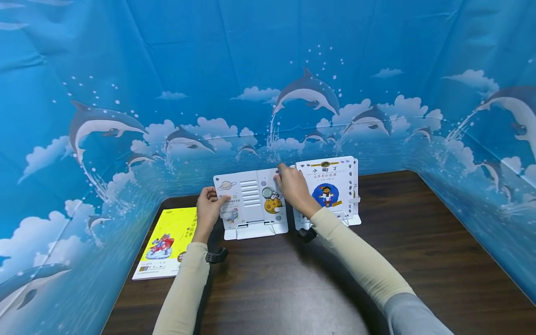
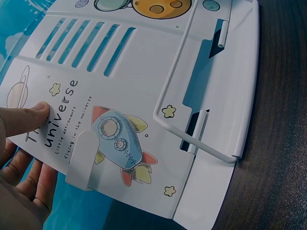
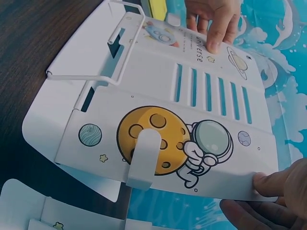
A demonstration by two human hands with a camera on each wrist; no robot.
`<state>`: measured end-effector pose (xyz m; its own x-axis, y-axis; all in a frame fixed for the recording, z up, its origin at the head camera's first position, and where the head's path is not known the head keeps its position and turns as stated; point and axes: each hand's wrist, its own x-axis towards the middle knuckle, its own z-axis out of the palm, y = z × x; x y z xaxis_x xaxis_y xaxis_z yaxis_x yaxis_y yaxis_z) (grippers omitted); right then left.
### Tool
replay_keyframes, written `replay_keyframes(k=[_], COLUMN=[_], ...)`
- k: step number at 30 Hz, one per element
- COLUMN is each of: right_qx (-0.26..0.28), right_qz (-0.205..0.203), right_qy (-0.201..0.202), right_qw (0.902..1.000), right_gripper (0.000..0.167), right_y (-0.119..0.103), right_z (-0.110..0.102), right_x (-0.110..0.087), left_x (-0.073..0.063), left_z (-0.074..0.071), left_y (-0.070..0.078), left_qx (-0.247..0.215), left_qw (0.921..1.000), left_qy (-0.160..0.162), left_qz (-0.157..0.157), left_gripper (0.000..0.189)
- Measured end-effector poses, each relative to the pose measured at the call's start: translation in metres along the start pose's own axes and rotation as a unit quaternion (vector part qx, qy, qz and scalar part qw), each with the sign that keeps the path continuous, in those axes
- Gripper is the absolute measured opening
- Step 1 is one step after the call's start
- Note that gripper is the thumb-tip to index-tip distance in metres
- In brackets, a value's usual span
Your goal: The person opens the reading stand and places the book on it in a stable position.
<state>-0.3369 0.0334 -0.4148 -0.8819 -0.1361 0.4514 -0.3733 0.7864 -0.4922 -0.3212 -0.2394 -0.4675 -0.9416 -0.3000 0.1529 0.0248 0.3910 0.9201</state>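
Observation:
A white book stand (image 1: pixel 251 200) with slots and space drawings stands upright on the dark table. My left hand (image 1: pixel 207 209) pinches its left edge, thumb on the front by the printed lettering and fingers behind, as the left wrist view shows. At the upper right corner my right hand (image 1: pixel 294 186) pinches the same stand between thumb and fingers. A wire page holder (image 2: pixel 165 110) spans the stand's bottom ledge. Just to the right, a second white stand (image 1: pixel 356 204) carries a white picture book (image 1: pixel 326 186), partly hidden by my right hand.
A yellow-covered book (image 1: pixel 171 237) lies flat at the table's left, partly behind my left arm. Blue dolphin-print cloth (image 1: pixel 251 70) hangs round the back and sides of the brown table (image 1: pixel 293 288).

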Motion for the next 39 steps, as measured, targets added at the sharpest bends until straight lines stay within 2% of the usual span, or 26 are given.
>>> replay_keyframes(k=[10,16,20,23,27,32,35,39], right_qx=[-0.003,0.006,0.056,0.119,0.211,0.304,0.336,0.373], right_qz=[0.002,0.01,0.006,0.0,0.003,0.02,0.038,0.069], right_qy=[-0.024,-0.013,0.001,-0.024,-0.086,-0.163,-0.202,-0.243], right_qw=[0.9997,0.9998,0.9984,0.9926,0.9738,0.9383,0.9193,0.8928], right_gripper=[0.033,0.042,0.036,0.024,0.012,0.012,0.012,0.014], right_y=[0.0,-0.004,-0.012,-0.02,-0.031,-0.047,-0.058,-0.07], right_z=[-0.002,-0.01,-0.015,-0.013,-0.003,0.02,0.039,0.063], right_x=[0.001,-0.01,-0.029,-0.046,-0.067,-0.09,-0.098,-0.105], left_x=[0.0,-0.005,-0.012,-0.018,-0.024,-0.031,-0.033,-0.037], left_z=[-0.003,-0.015,-0.03,-0.044,-0.062,-0.083,-0.095,-0.112], left_y=[-0.003,-0.008,-0.013,-0.017,-0.025,-0.037,-0.044,-0.052], left_qx=[0.003,0.008,0.002,0.002,0.001,0.0,0.033,0.102], left_qw=[1.0,0.9998,0.9997,0.9993,0.9984,0.9978,0.996,0.9894], left_qy=[-0.007,-0.002,0.017,0.035,0.056,0.063,0.07,0.076], left_qz=[0.006,0.019,0.016,0.01,-0.002,-0.023,-0.044,-0.071], left_gripper=[0.05,0.046,0.039,0.034,0.032,0.036,0.036,0.038])
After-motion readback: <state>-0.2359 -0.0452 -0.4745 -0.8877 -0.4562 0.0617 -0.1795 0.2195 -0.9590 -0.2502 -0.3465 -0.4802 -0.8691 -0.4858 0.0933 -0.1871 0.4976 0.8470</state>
